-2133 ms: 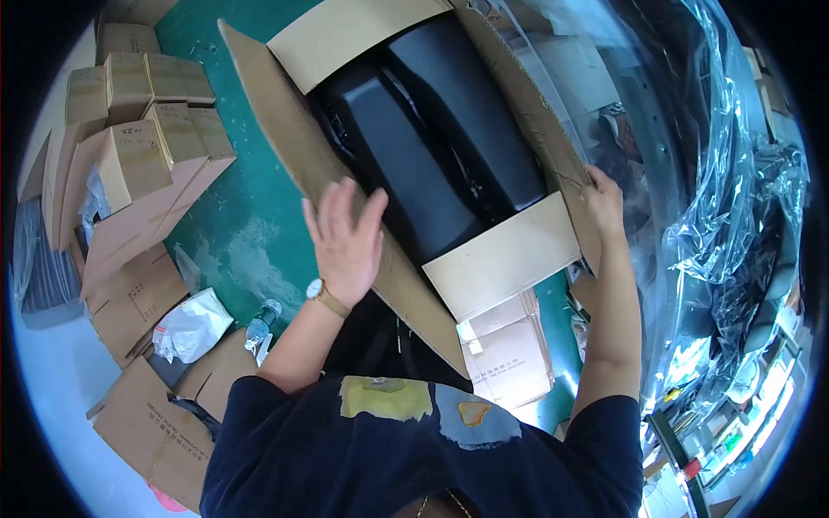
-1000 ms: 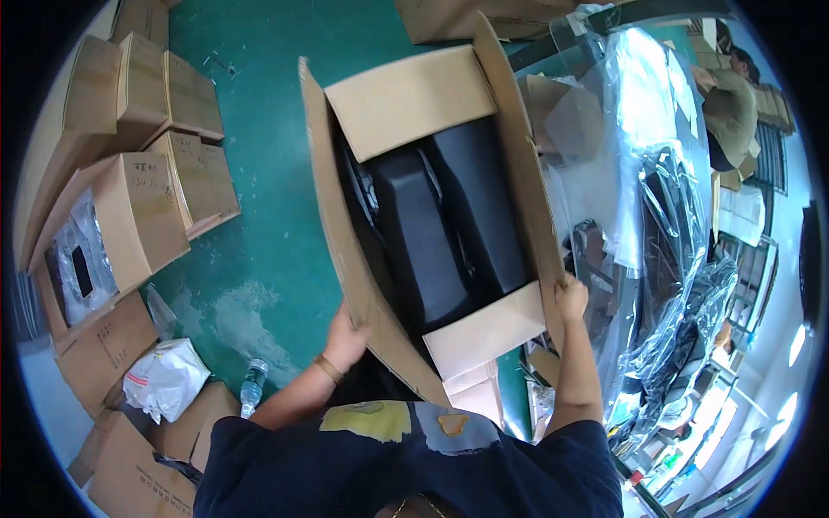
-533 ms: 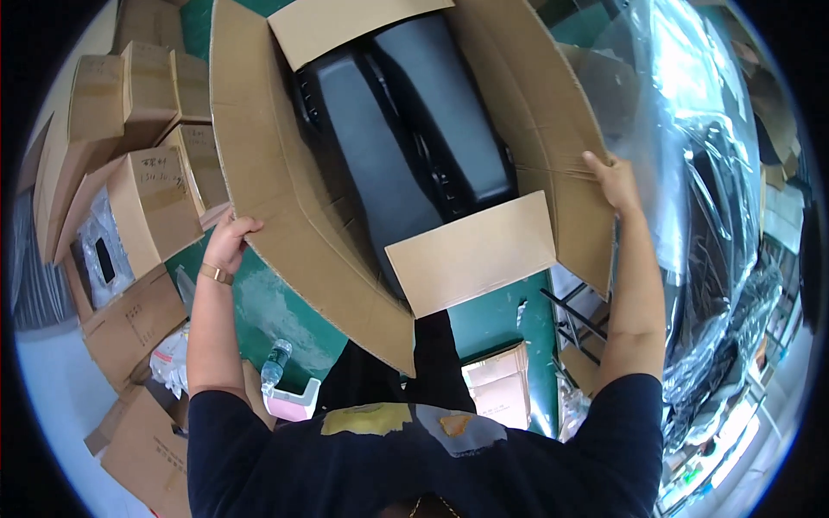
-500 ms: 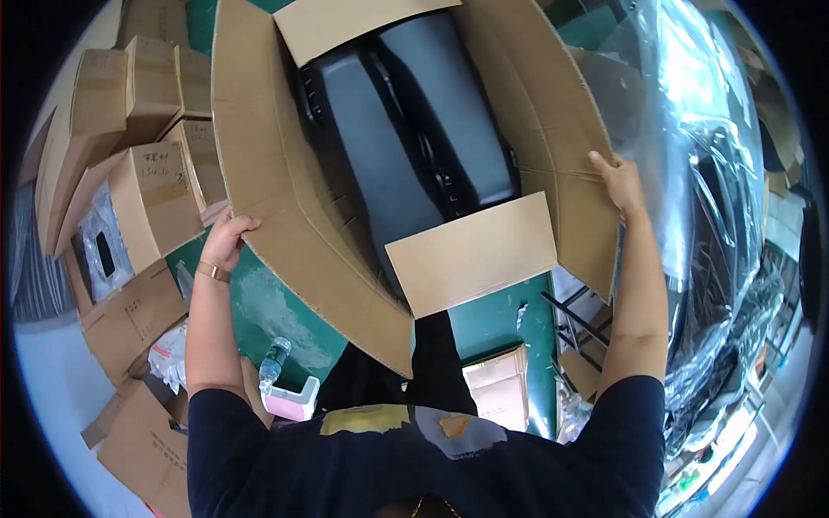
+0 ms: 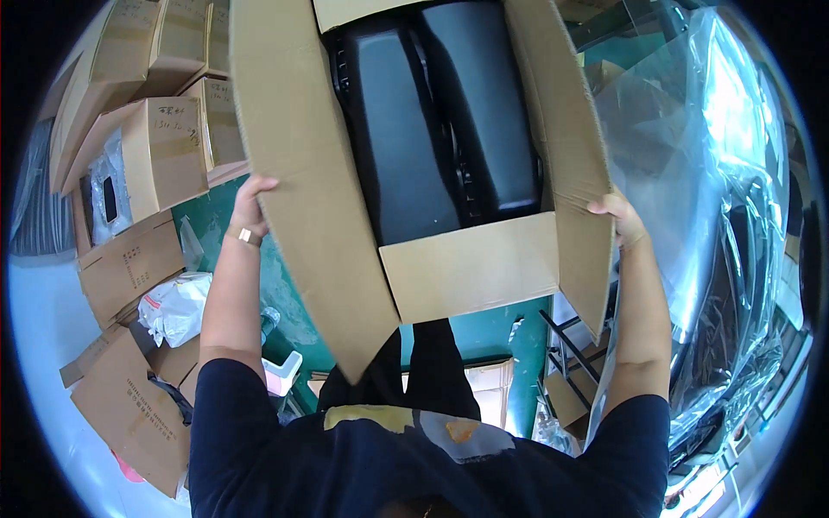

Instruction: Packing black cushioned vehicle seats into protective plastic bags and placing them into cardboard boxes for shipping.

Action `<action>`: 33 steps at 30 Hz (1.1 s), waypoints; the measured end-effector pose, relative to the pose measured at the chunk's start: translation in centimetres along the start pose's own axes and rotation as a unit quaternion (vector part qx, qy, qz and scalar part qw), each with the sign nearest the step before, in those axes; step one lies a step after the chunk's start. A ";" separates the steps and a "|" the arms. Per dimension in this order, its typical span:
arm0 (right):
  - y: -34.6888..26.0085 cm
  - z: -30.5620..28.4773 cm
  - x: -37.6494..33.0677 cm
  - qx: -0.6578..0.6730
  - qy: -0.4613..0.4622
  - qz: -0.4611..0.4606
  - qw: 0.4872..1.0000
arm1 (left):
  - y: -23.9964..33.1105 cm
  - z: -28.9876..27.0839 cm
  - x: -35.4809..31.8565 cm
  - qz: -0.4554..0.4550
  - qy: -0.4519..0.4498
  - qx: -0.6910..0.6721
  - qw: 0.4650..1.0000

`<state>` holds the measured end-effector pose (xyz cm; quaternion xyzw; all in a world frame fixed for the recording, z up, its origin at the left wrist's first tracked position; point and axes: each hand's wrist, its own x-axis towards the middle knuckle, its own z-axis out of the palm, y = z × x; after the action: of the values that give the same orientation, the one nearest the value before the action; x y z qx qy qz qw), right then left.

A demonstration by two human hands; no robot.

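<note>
A large open cardboard box [image 5: 294, 155] fills the upper middle of the view, tipped toward me with its flaps spread. Inside lie black padded seat parts [image 5: 440, 129]. My left hand [image 5: 250, 203] grips the outer edge of the box's long left flap. My right hand [image 5: 617, 216] grips the edge of the right flap. A short front flap [image 5: 471, 268] hangs toward my chest.
Several stacked cardboard boxes [image 5: 155, 147] stand at the left, one open with a wrapped black item. A white plastic bag [image 5: 177, 306] lies on the green floor [image 5: 294, 302]. Clear plastic sheeting [image 5: 725, 198] covers things at the right. A black metal frame [image 5: 566, 345] stands lower right.
The box has come up and closer to me. My left hand went from the box's lower corner to the left flap's edge; my right hand stays on the right flap.
</note>
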<state>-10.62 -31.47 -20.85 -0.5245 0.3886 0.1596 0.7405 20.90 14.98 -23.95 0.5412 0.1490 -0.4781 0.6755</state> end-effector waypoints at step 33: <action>11.3 -7.3 6.2 0.077 0.078 -0.028 0.994 | -8.6 -8.4 8.2 0.058 0.130 0.375 0.916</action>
<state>-16.88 -34.60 -33.88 -0.4876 0.4415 0.0673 0.7502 20.74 18.72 -38.03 0.8199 0.0138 -0.3840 0.4244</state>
